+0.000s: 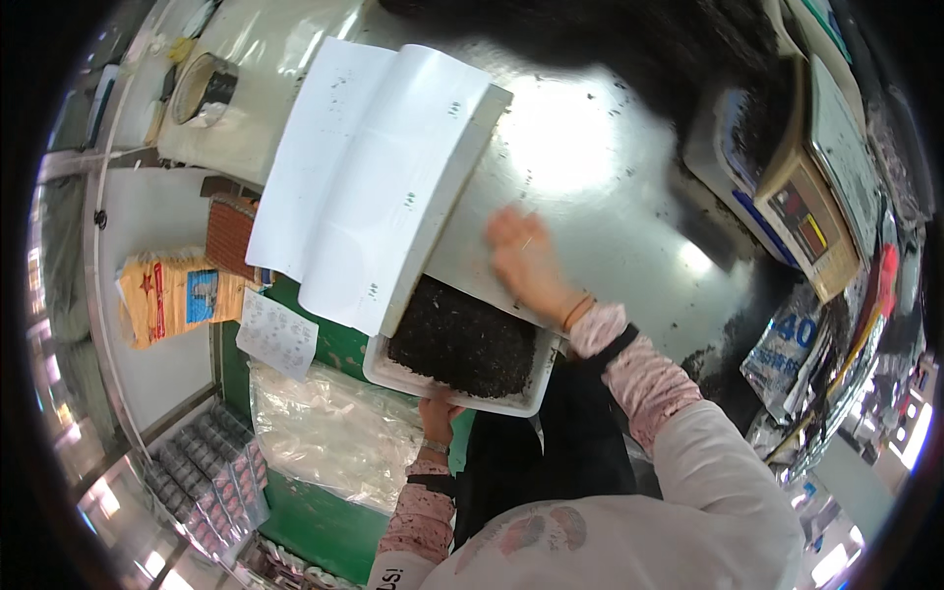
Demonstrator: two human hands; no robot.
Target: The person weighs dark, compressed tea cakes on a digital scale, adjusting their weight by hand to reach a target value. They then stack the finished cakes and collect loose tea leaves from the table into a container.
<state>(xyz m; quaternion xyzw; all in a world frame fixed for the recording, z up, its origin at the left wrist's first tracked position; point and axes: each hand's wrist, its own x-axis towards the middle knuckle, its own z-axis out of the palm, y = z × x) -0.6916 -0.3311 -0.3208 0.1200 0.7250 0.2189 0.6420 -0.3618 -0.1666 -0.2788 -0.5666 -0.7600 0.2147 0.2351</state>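
A white plastic tray (548, 375) sits against the table's near edge, above my lap. It holds a layer of dark, fine loose material (464, 341). My left hand (438, 414) grips the tray's near rim from below, its fingertips hidden under the tray. Beyond the tray, my right hand (522, 258) is low over the shiny metal tabletop (472, 243), blurred by motion. A thin pale line shows by its fingers; whether it holds something cannot be made out. Dark crumbs are scattered on the metal around it.
White paper sheets (369, 169) cover a raised slab left of my right hand. A dark heap (590, 29) lies at the far side. To the right stand a beige scale (811, 221) and a plastic bin (712, 147). Clear plastic film (332, 428) lies on the green surface (317, 523).
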